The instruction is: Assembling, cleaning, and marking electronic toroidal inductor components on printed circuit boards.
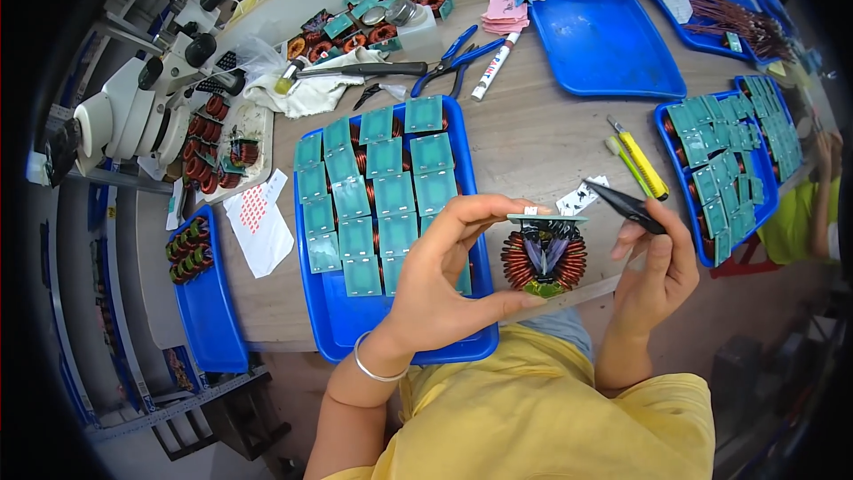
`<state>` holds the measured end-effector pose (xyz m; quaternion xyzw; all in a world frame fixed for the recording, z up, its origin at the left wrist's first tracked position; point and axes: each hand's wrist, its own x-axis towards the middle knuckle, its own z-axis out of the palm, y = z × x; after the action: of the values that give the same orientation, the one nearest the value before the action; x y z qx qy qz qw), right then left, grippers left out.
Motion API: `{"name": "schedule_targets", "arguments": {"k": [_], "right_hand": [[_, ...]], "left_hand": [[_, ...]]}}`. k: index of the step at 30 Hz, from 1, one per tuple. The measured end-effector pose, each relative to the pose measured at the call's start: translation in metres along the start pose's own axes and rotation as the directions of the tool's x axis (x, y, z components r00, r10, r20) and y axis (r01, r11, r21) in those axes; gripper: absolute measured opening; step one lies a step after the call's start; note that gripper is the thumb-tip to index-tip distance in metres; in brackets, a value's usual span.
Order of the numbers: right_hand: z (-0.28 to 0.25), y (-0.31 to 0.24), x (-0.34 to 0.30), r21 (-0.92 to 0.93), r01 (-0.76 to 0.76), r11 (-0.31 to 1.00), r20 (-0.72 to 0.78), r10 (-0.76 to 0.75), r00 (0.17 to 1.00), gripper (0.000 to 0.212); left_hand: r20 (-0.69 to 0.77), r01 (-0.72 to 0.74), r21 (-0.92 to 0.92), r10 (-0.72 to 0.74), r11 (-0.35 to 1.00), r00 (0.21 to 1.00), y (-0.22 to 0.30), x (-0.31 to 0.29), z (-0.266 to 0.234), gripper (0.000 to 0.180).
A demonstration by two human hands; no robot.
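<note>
Toroidal coil point(571, 258): sitting in the air in front of the yellow cloth shirt point(533, 400), its round face turning toward the viewer; glossy copper-brown wire is wrapping the ring in tight ridges, and greyish-purple pieces are forming a V at its middle.
Circuit board point(544, 217): lying across the coil's top as a thin, flat green slab seen nearly edge-on.
Left hand point(444, 271): curving into a C around the coil, index fingertip pressing near the board and thumb supporting the lower rim, so the fingers are spreading to the coil's height and holding it.
Left wrist: bending inward, wearing a smooth silvery bangle point(378, 377).
Right hand point(656, 271): rising beside the coil without touching it, thumb and index finger closing narrowly on the tweezers point(627, 206), other fingers curling loosely.
Tweezers: tapering to a dark point, aiming up and left, away from the coil; whether the tips are parting, I cannot tell.
Blue tray point(329, 338): lying beneath the left forearm's side, its shiny plastic rim framing rows of square, smooth green boards point(385, 157).
Utility knife point(644, 164): resting on the wood-grained table point(524, 160), its yellow body ribbed.
</note>
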<state>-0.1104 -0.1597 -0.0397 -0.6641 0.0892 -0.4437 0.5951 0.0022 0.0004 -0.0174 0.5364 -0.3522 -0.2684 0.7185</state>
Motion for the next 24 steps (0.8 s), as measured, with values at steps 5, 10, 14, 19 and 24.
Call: {"name": "schedule_targets", "arguments": {"k": [5, 10, 14, 19, 24], "right_hand": [[-0.001, 0.0, 0.002, -0.07, 0.083, 0.994, 0.001, -0.083, 0.997, 0.04], [0.008, 0.0, -0.001, 0.101, 0.075, 0.992, 0.188, -0.093, 0.978, 0.078], [0.011, 0.001, -0.003, 0.083, 0.038, 0.996, 0.292, -0.06, 0.955, 0.088], [-0.002, 0.005, -0.006, 0.005, -0.064, 0.998, 0.086, 0.063, 0.994, 0.045], [-0.035, 0.033, -0.012, -0.336, -0.204, 0.919, -0.023, 0.209, 0.978, 0.026]], "left_hand": [[0.024, -0.017, 0.048, 0.015, 0.999, 1.0, 0.003, 0.0, 0.001, 0.063], [0.037, -0.053, 0.064, 0.051, 0.997, 0.998, 0.001, 0.0, 0.001, 0.06], [0.037, -0.092, 0.165, 0.087, 0.982, 0.996, 0.001, 0.001, 0.003, 0.059], [0.024, -0.118, 0.266, 0.116, 0.957, 0.993, 0.003, 0.001, 0.004, 0.06], [-0.084, -0.04, 0.291, 0.067, 0.956, 0.994, 0.001, 0.0, 0.005, 0.064]]}}
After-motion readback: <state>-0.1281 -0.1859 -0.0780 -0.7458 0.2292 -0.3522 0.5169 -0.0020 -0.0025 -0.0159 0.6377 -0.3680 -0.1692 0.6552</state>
